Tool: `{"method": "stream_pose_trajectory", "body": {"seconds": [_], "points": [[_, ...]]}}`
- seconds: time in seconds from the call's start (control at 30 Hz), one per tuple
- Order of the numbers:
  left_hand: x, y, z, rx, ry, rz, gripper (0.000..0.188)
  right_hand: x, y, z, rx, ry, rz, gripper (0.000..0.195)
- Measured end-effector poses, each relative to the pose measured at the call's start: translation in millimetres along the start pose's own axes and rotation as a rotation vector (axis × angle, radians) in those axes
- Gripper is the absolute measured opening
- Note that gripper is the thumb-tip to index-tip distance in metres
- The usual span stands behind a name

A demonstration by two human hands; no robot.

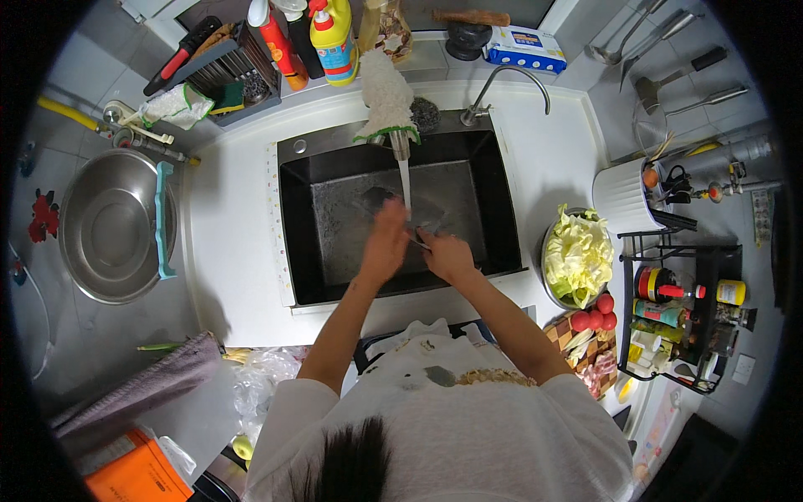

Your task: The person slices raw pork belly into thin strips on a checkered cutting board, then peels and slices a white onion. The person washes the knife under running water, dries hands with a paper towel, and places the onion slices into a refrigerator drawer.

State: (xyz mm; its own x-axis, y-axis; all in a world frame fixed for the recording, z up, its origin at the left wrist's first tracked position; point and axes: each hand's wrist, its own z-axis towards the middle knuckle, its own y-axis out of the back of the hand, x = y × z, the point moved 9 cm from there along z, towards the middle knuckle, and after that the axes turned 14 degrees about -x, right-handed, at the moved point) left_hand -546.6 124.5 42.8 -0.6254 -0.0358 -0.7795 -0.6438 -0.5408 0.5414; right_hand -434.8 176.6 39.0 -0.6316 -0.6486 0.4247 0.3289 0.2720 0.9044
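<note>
Water runs from the faucet in a stream into the dark rectangular sink. Over the basin, my right hand grips a thin metal utensil; blur and the hand hide its full shape, so I cannot tell its kind. My left hand is motion-blurred just left of the stream, close to the utensil. Whether its fingers touch the utensil is unclear. A white cloth with green edging drapes over the faucet's top.
A bowl of torn cabbage leaves stands right of the sink. Below it, tomatoes and raw meat lie on a checkered cutting board. A seasoning rack borders the right side. Cleaner bottles line the back ledge.
</note>
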Motion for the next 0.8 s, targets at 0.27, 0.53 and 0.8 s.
{"method": "stream_pose_trajectory", "body": {"seconds": [0.27,0.53,0.8], "points": [[-12.6,-43.0,-14.0,0.393,-0.14,0.097,0.049,9.3,7.9,-16.2,-0.112,0.232,-0.116,0.029],[66.1,-7.2,-1.2,0.334,-0.019,0.568,0.05,26.9,29.1,-32.8,-0.094,0.302,-0.159,0.042],[154.7,76.3,-15.0,-0.126,0.325,0.885,0.05,16.6,45.7,-21.8,-0.142,0.308,-0.199,0.043]]}}
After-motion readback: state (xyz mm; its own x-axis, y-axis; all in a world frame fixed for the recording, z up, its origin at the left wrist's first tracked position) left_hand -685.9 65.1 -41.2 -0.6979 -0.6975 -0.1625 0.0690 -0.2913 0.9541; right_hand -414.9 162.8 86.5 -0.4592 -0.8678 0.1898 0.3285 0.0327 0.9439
